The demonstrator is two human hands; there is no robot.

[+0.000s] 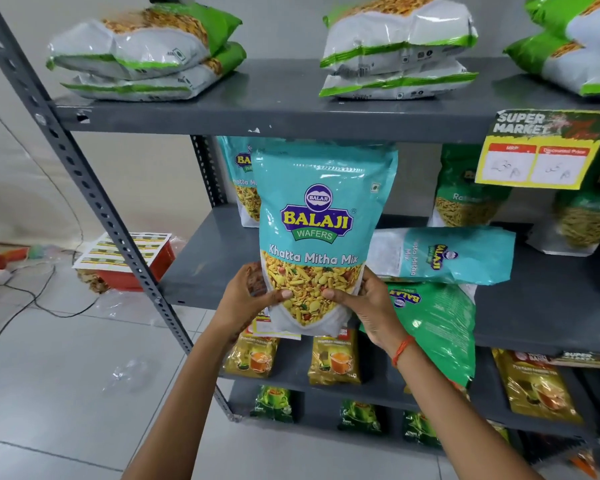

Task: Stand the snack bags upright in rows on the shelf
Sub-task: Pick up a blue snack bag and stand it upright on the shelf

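Note:
A teal Khatta Mitha Mix bag (317, 216) is held upright in front of the middle grey shelf (205, 265). My left hand (248, 296) grips its lower left edge and my right hand (368, 303) grips its lower right edge, thumbs on the front. Behind it at the shelf's left, another teal bag (238, 178) stands upright. A third teal bag (458, 254) lies flat on its side to the right. A green snack bag (437, 327) hangs over the shelf's front edge below it. Two green bags (465, 199) (586, 220) stand at the back right.
White-and-green bags (146, 53) (395, 50) lie stacked on the top shelf. A yellow price tag (537, 150) hangs from its edge. Tea packets (333, 358) fill the lower shelves. The slotted upright (84, 178) runs diagonally at left; a red box (132, 261) and cables lie on the tiled floor.

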